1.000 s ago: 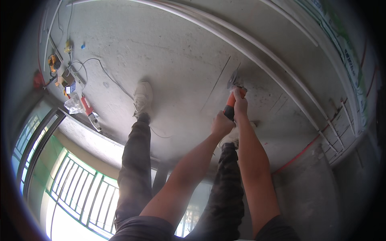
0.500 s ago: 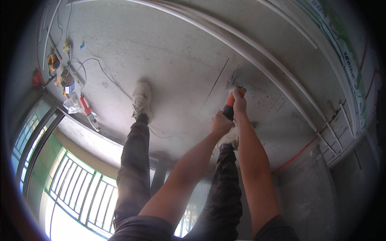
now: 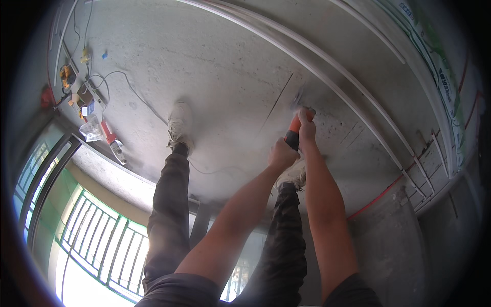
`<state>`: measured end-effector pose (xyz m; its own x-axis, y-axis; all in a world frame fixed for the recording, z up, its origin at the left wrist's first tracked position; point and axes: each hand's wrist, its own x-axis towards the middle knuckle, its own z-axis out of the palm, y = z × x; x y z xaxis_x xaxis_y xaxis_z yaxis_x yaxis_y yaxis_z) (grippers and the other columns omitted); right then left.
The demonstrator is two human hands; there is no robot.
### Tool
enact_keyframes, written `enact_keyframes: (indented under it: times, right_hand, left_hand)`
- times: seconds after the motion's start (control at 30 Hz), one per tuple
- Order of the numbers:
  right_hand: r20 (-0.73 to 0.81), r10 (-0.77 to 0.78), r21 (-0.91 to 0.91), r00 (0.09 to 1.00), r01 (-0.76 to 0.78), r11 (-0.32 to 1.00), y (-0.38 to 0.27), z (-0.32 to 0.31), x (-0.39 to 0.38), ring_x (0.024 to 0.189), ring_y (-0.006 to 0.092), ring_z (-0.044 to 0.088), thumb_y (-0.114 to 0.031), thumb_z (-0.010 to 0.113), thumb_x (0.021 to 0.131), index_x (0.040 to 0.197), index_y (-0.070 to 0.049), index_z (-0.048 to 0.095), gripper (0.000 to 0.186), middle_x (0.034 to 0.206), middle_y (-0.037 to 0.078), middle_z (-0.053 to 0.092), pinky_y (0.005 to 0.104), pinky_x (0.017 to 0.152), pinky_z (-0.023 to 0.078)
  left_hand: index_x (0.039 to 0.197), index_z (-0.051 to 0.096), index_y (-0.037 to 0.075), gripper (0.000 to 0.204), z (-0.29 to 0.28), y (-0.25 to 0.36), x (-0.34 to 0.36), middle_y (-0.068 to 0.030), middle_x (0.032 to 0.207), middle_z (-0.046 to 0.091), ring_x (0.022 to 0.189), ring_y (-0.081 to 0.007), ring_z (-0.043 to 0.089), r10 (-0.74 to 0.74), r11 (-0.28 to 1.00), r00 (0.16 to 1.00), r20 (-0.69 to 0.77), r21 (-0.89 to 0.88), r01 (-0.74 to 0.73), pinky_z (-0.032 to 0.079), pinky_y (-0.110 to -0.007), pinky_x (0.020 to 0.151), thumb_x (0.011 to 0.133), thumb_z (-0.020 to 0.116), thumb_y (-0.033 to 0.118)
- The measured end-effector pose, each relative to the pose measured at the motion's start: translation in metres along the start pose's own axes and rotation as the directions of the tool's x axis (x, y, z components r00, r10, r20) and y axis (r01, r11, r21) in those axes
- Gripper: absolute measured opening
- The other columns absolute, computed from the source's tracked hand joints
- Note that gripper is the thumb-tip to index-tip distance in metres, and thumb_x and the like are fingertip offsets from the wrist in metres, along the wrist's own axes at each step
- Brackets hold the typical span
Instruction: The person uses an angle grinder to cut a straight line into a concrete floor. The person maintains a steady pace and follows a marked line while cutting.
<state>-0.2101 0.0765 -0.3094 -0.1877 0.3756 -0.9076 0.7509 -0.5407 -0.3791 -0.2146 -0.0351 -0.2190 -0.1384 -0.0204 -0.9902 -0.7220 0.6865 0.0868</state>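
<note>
Both my hands are closed on an orange and black angle grinder (image 3: pixel 294 130) held low over the concrete floor. My left hand (image 3: pixel 282 154) wraps the black rear of its body. Farther forward, my right hand (image 3: pixel 306 129) grips near the orange head. The disc and guard (image 3: pixel 298 98) are at the floor, blurred by pale dust, so the exact contact is hard to make out. Left of the disc runs a thin dark straight cut (image 3: pixel 280 96) in the concrete. The grinder lies between my two shoes and the long pipes, just ahead of my right shoe (image 3: pixel 292 176).
Long white pipes (image 3: pixel 327 77) curve across the floor ahead and to the right. A grey cable (image 3: pixel 135 94) trails toward my left shoe (image 3: pixel 179 123). At far left lie a red-and-grey power tool (image 3: pixel 112 140), a plastic bag (image 3: pixel 91 129) and a yellow tool (image 3: pixel 66 77). Balcony railings (image 3: pixel 105 243) stand lower left.
The grinder and both hands have shifted slightly to the right. My grip looks the same, and the dust around the disc has changed shape.
</note>
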Motion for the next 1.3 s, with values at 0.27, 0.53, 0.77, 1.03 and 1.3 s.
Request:
enact_keyframes:
  times: [0.27, 0.53, 0.77, 1.03, 1.3]
  right_hand:
    - [0.028, 0.078, 0.029, 0.997, -0.078, 0.997, -0.018, 0.001, -0.008, 0.094, 0.0212, 0.066, -0.050, 0.073, 0.102, 0.124, -0.003, 0.065, 0.052, 0.109, 0.007, 0.068, 0.0384, 0.082, 0.056]
    - [-0.024, -0.066, 0.016, 0.998, 0.066, 0.998, -0.002, -0.006, 0.018, 0.078, 0.0169, 0.063, -0.051, 0.073, 0.101, 0.117, -0.004, 0.065, 0.050, 0.099, 0.002, 0.065, 0.0372, 0.072, 0.056]
    - [-0.008, -0.009, -0.008, 1.000, 0.008, 1.000, -0.007, 0.001, 0.016, 0.077, 0.0181, 0.064, -0.053, 0.072, 0.101, 0.116, -0.005, 0.064, 0.051, 0.096, 0.003, 0.065, 0.0375, 0.071, 0.056]
    - [-0.019, 0.033, -0.058, 0.999, -0.034, 0.998, -0.017, 0.004, 0.015, 0.076, 0.0197, 0.065, -0.056, 0.070, 0.102, 0.121, -0.005, 0.060, 0.056, 0.098, 0.005, 0.064, 0.0397, 0.070, 0.058]
    - [0.021, 0.051, -0.037, 0.998, -0.050, 0.998, -0.018, -0.003, 0.022, 0.083, 0.0193, 0.066, -0.056, 0.069, 0.102, 0.125, -0.005, 0.059, 0.057, 0.104, 0.005, 0.063, 0.0391, 0.073, 0.058]
  left_hand:
    - [0.128, 0.061, 0.000, 0.068, -0.002, 0.007, -0.001, -0.0229, 0.116, 0.075, 0.114, -0.0418, 0.072, 0.014, 0.999, 1.000, 0.009, -0.035, -0.014, 0.056, -0.050, 0.096, 0.068, 0.086, 0.021]
    - [0.128, 0.062, 0.001, 0.069, -0.001, 0.017, -0.003, -0.0217, 0.115, 0.075, 0.113, -0.0409, 0.073, 0.023, 1.000, 1.000, 0.006, -0.012, -0.023, 0.057, -0.049, 0.094, 0.067, 0.086, 0.022]
    - [0.128, 0.062, 0.001, 0.069, -0.005, 0.015, 0.004, -0.0218, 0.116, 0.075, 0.112, -0.0405, 0.073, 0.021, 1.000, 1.000, 0.004, -0.005, -0.021, 0.057, -0.049, 0.094, 0.066, 0.087, 0.022]
    - [0.128, 0.063, 0.002, 0.070, -0.007, 0.021, 0.004, -0.0213, 0.115, 0.076, 0.112, -0.0396, 0.074, -0.010, 1.000, 1.000, 0.007, 0.002, 0.010, 0.058, -0.049, 0.093, 0.066, 0.087, 0.022]
    - [0.129, 0.063, 0.002, 0.071, -0.009, 0.030, 0.001, -0.0204, 0.116, 0.076, 0.112, -0.0390, 0.074, -0.029, 1.000, 0.999, 0.032, 0.008, 0.028, 0.058, -0.049, 0.093, 0.065, 0.087, 0.022]
